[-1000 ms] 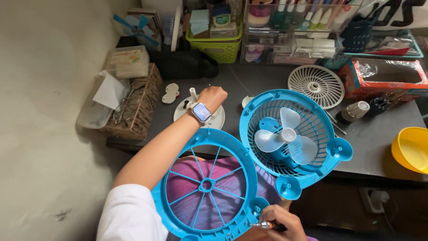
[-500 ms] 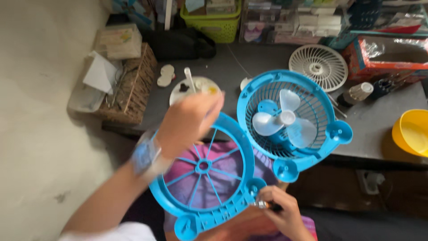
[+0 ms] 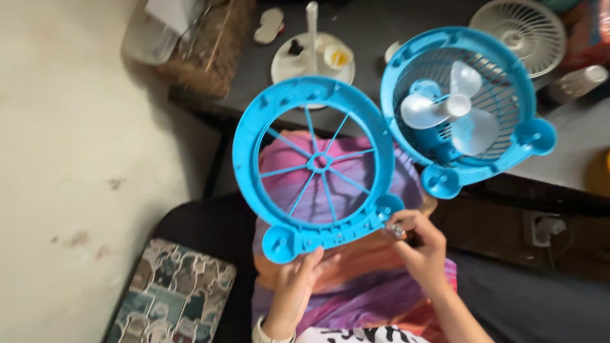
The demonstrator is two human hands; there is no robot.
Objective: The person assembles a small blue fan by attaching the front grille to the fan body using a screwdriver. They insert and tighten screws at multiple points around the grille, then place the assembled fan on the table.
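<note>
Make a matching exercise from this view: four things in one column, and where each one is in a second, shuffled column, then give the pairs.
Things:
1. blue spoked frame
2. blue fan housing with blades
3. white grille
4. patterned cushion

Places:
A. on the desk at the top right
B. lower left, beside the person's lap
C. over the lap, left hand under its lower edge
D. on the desk edge, right of the spoked frame

Pairs: 1-C, 2-D, 3-A, 4-B
</note>
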